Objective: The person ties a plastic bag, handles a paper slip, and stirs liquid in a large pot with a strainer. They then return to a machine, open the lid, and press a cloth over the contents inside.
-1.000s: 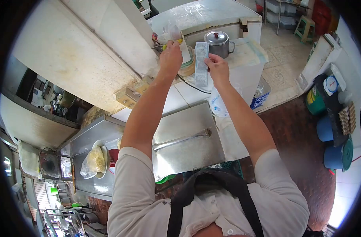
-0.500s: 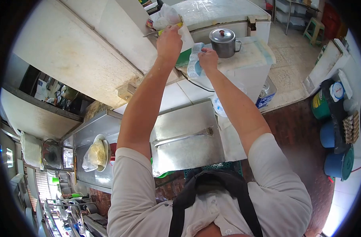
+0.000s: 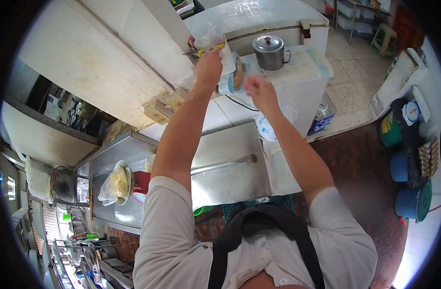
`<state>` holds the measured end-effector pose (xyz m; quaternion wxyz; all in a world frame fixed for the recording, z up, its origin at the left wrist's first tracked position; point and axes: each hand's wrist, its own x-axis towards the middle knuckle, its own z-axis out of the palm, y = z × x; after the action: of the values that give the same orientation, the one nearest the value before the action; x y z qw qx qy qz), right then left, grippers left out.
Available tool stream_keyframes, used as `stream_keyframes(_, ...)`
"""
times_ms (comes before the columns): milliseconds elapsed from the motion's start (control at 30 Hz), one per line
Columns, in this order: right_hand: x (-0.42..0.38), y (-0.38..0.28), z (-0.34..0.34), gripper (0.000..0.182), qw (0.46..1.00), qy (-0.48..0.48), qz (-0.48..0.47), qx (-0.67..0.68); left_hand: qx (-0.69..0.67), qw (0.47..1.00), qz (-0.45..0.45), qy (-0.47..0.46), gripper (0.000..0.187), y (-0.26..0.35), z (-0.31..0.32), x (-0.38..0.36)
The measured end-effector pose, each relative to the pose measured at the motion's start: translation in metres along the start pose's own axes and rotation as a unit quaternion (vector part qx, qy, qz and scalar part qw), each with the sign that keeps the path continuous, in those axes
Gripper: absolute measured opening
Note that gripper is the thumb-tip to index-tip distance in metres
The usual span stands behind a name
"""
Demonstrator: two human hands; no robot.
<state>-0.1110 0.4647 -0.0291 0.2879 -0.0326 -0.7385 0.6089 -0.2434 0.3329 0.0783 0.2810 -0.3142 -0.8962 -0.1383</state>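
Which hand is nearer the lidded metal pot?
Right. The right hand is on the near side of the lidded metal pot, not touching it; the left hand is farther off, to the pot's left.

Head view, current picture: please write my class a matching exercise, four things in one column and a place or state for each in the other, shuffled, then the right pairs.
1. Pot
2. Paper strip
3. Stool
4. Bagged food

A. on pale floor tiles
B. in a bowl
C. lidded, on the white counter
D. between left hand and right hand

Right pairs: 1-C, 2-D, 3-A, 4-B
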Motion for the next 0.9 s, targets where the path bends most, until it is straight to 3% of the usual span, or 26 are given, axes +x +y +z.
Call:
stream_keyframes(33,-0.033,-0.006,-0.01,0.018,0.998,0.011,0.006,0.054,0.0,1.0,0.018,0.022,0.04,-0.001,0.002,-0.002)
stream_keyframes(100,-0.094,0.001,-0.035,0.021,0.994,-0.065,0.028,0.085,-0.004,1.0,0.009,0.017,0.038,0.004,-0.002,-0.003)
stream_keyframes(200,-0.183,0.026,-0.068,0.023,0.949,-0.19,0.197,0.157,-0.029,0.999,0.021,0.028,0.044,0.008,-0.005,-0.012)
stream_keyframes(233,-0.209,0.027,-0.082,0.024,0.936,-0.204,0.232,0.17,-0.023,0.993,0.079,0.085,0.044,-0.008,0.012,-0.012)
stream_keyframes(300,-0.247,0.022,-0.113,0.027,0.938,-0.232,0.226,0.123,-0.099,0.986,0.06,0.119,0.044,0.018,0.003,-0.021)
stream_keyframes(333,-0.261,0.02,-0.127,0.028,0.933,-0.237,0.247,0.11,-0.228,0.97,-0.012,0.086,0.036,0.031,0.005,-0.03)
stream_keyframes(367,-0.275,0.018,-0.138,0.028,0.926,-0.241,0.271,0.102,-0.298,0.946,0.014,0.125,0.025,0.049,0.006,-0.051)
stream_keyframes(400,-0.287,0.016,-0.15,0.029,0.923,-0.232,0.291,0.101,-0.313,0.944,-0.097,0.024,0.02,0.075,-0.009,-0.082)
stream_keyframes(433,-0.296,0.015,-0.161,0.029,0.918,-0.23,0.305,0.102,-0.353,0.929,-0.108,0.015,0.019,0.099,-0.007,-0.116)
stream_keyframes(467,-0.304,0.015,-0.171,0.029,0.921,-0.206,0.314,0.099,-0.405,0.901,-0.131,-0.077,0.026,0.125,-0.009,-0.154)
stream_keyframes(500,-0.309,0.015,-0.178,0.029,0.925,-0.201,0.309,0.088,-0.544,0.83,-0.066,-0.104,0.034,0.123,0.032,-0.197)
stream_keyframes(533,-0.313,0.014,-0.181,0.029,0.928,-0.202,0.304,0.076,-0.596,0.771,-0.117,-0.193,0.036,0.152,0.027,-0.234)
stream_keyframes(567,-0.316,0.013,-0.185,0.029,0.927,-0.199,0.309,0.074,-0.641,0.724,-0.079,-0.244,0.036,0.161,0.041,-0.267)
stream_keyframes(633,-0.317,0.008,-0.195,0.028,0.935,-0.18,0.296,0.074,-0.61,0.685,-0.11,-0.381,0.026,0.185,0.06,-0.302)
stream_keyframes(733,-0.314,0.009,-0.201,0.027,0.935,-0.189,0.293,0.063,-0.593,0.698,-0.119,-0.383,0.02,0.231,0.032,-0.312)
stream_keyframes(900,-0.303,0.018,-0.186,0.025,0.933,-0.239,0.263,0.052,-0.594,0.665,-0.118,-0.436,0.028,0.224,0.031,-0.317)
